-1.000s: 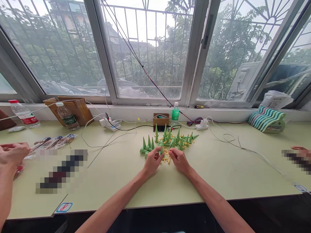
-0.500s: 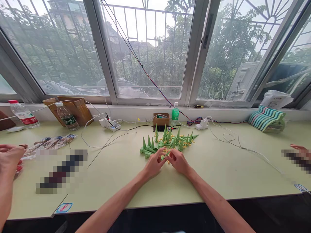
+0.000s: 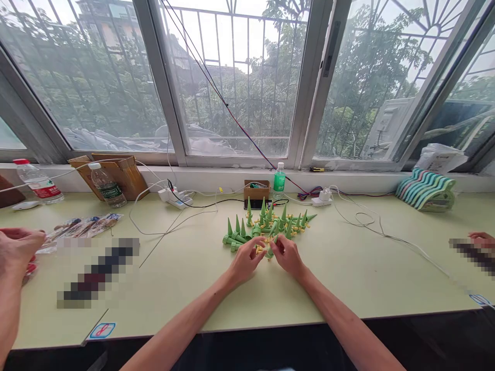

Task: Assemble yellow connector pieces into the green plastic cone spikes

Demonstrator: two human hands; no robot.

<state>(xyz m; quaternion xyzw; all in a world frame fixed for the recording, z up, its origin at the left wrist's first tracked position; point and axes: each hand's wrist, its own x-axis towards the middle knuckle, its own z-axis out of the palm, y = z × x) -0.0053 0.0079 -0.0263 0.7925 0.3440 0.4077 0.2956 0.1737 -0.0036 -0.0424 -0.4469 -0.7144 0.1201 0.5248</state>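
Note:
Green cone-shaped plastic watering spikes (image 3: 284, 216) with small yellow valve pieces lie and stand in a pile at the table's middle. Along the near edge of this pile is my right hand (image 3: 286, 256), its thumb and fingers pinched on one green watering spike (image 3: 270, 252) held upright and partly covered by the fingers. Just to the left, my left hand (image 3: 245, 260) has its fingers bent, with thumb and forefinger apart. Yellow bits show in that gap, seemingly lying behind it. A small space separates the two hands.
Behind the pile stand a small cardboard box (image 3: 257, 189) and a green-filled bottle (image 3: 279, 180). White cables (image 3: 381, 232) trail to the right near stacked hangers (image 3: 425, 190). A co-worker's hand (image 3: 19, 247) is at far left, another person's hand (image 3: 481, 238) at far right.
My right hand has moved slightly right, away from my left, taking the green watering spike, now more upright. My left hand has let go of it and stayed nearly in place.

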